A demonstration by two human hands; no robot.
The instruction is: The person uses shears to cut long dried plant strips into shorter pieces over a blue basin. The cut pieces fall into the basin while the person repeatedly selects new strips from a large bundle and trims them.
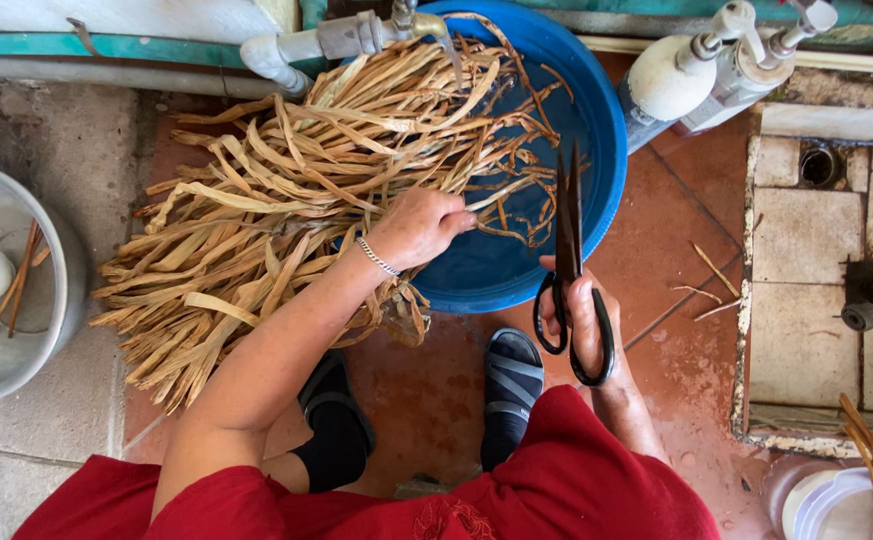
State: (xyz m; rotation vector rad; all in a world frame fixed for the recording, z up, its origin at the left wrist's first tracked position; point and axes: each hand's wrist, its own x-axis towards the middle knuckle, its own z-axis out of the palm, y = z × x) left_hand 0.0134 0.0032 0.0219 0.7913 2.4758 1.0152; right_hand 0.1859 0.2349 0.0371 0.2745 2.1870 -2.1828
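Leaves: a big bundle of long, dry, tan leaf strips (286,210) fills the centre and left of the frame. Its upper ends lie across the rim of a blue tub; its lower ends fan out over the tiled floor at lower left.
Left hand: the left hand (418,226), at centre, is closed in a fist round a bunch of strips near the tub's rim. A thin bracelet (377,257) circles the wrist.
Right hand: the right hand (582,318), right of centre, has its fingers curled through the loops of black scissors (568,262). The blades are together and point up, over the tub, just beside the gripped strips but not touching them.
Step in hand: it looks like gathering and steadying a bunch, with the scissors held ready.
Next move calls for: by my judgement, opening the blades and bringing them to the held strips while keeping clear of the gripping fingers.
Tub: the blue tub (601,120) sits at upper centre, under a tap (356,35).
Feet: two sandalled feet (511,385) stand at lower centre, above red clothing.
Bowl: a metal bowl (51,330) sits at the left edge, holding a white cup and a few sticks.
Canisters: two pale canisters (671,75) stand at upper right.
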